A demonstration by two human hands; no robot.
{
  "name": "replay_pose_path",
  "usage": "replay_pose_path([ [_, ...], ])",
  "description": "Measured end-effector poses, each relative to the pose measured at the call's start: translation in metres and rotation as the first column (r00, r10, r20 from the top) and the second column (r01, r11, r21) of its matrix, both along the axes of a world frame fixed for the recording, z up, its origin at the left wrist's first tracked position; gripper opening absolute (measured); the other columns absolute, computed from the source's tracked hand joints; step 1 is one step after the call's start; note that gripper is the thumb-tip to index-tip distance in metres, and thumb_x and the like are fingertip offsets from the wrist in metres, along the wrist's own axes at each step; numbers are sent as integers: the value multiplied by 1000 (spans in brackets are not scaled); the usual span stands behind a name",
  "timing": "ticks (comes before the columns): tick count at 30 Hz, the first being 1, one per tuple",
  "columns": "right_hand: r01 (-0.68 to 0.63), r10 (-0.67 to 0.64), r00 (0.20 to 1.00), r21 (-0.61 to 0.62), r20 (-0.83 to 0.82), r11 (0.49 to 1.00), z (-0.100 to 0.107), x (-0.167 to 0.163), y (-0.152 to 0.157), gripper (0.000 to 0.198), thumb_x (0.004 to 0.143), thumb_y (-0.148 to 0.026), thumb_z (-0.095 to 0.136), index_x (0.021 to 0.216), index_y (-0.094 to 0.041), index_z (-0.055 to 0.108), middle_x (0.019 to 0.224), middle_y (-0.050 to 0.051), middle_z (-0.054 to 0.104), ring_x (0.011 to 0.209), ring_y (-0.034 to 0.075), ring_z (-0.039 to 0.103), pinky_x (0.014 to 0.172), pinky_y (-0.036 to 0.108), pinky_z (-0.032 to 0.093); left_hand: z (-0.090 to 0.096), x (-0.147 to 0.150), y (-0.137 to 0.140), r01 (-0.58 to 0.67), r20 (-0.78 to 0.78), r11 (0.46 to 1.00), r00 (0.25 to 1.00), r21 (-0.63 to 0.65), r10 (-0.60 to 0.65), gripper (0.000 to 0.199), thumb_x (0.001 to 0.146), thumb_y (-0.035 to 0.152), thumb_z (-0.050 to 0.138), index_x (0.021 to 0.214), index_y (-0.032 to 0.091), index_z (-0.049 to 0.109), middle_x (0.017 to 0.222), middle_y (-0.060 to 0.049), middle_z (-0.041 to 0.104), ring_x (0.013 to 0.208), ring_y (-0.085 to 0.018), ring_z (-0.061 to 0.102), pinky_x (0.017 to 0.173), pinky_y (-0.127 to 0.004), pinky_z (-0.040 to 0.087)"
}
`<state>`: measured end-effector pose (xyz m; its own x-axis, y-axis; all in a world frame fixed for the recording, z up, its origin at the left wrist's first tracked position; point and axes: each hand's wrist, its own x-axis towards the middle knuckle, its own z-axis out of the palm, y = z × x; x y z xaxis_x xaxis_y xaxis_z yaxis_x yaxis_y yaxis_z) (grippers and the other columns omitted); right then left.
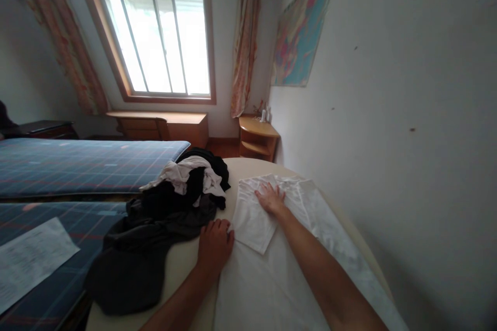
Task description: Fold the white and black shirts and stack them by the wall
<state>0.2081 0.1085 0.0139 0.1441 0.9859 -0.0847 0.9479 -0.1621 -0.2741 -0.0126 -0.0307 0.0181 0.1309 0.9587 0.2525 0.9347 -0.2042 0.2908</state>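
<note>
Head view: the person's right hand (272, 199) lies palm down, fingers spread and gripping nothing, on a white garment (252, 284), apparently to keep the cloth flat. The left hand (216, 243) rests with bent fingers at the garment's left border; whether they pinch fabric cannot be told, though the placing suggests steadying that side. A white flap (250, 222), perhaps a sleeve, lies over the garment, partly under the right hand. The garment stretches from near the far edge of a pale table (182, 265) toward the viewer, closer to the surface's right edge, probably for room to lie flat. Along the left edge, dark clothes (140, 258) sit heaped beneath a pale cloth (182, 171), seemingly kept apart from the spread garment. Beyond that edge, a sheet of paper (34, 258) lies on a plaid mattress (93, 227).
</note>
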Motion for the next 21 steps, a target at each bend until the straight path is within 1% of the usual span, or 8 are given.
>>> replay_pose_path([
  [3, 6, -7, 999, 36, 36, 999, -1, 3, -4, 75, 93, -71, 28, 155, -30, 29, 165, 8, 15, 150, 40, 5, 114, 66, 3, 2, -1, 0, -14, -42, 1000, 999, -7, 13, 14, 92, 23, 53, 93, 18, 67, 98, -7, 69, 98, -27, 59, 83, -39, 35],
  [5, 2, -2, 999, -1, 43, 1000, -1, 6, -3, 77, 91, -74, 28, 156, -32, 26, 166, 7, 13, 150, 41, 1, 113, 69, 2, 2, -1, 1, -21, -65, 1000, 998, -9, 20, 16, 93, 23, 52, 91, 18, 66, 97, -8, 70, 98, -28, 59, 82, -39, 35],
  [10, -11, 12, 1000, -69, 13, 998, 0, 10, 4, 79, 90, -75, 28, 157, -35, 21, 167, 4, 7, 150, 42, -6, 111, 71, -2, 2, -1, 3, -36, -92, 999, 995, -19, 34, 19, 95, 22, 48, 92, 16, 66, 99, -10, 69, 99, -29, 59, 82, -40, 36],
  [13, -32, 31, 999, -65, -15, 997, 5, 9, 3, 75, 92, -73, 29, 156, -34, 24, 167, 4, 8, 150, 42, -3, 112, 71, 0, 3, 0, 3, -49, -105, 999, 993, -12, 47, 22, 97, 21, 45, 93, 15, 66, 100, -12, 69, 100, -30, 59, 82, -40, 37],
  [15, -52, 52, 998, 4, -20, 999, 10, 6, -2, 70, 95, -67, 31, 154, -31, 32, 165, 7, 17, 150, 40, 6, 113, 68, 6, 3, 0, 2, -54, -110, 998, 993, -7, 53, 23, 97, 20, 43, 94, 15, 65, 101, -12, 69, 100, -29, 59, 82, -39, 37],
  [17, -98, 100, 995, 140, -7, 985, 17, 0, -9, 61, 97, -57, 37, 148, -25, 43, 158, 11, 35, 146, 35, 24, 115, 59, 16, 3, 1, 2, -58, -101, 998, 993, -5, 57, 22, 98, 20, 43, 94, 16, 64, 99, -11, 69, 99, -27, 60, 83, -37, 37],
  [19, -155, 157, 988, 246, 12, 957, 24, -11, -16, 50, 97, -49, 42, 136, -22, 56, 143, 11, 54, 135, 29, 42, 112, 47, 28, 2, 2, 1, -52, -64, 999, 997, -13, 51, 20, 98, 21, 44, 94, 17, 63, 95, -9, 69, 98, -26, 61, 84, -36, 37],
  [21, -188, 192, 981, 271, 11, 944, 32, -28, -20, 41, 97, -48, 42, 120, -23, 65, 124, 10, 67, 120, 24, 56, 104, 38, 37, 3, 3, 0, -36, 13, 999, 999, -30, 37, 14, 97, 22, 48, 96, 18, 62, 93, -7, 70, 96, -25, 63, 83, -35, 37],
])
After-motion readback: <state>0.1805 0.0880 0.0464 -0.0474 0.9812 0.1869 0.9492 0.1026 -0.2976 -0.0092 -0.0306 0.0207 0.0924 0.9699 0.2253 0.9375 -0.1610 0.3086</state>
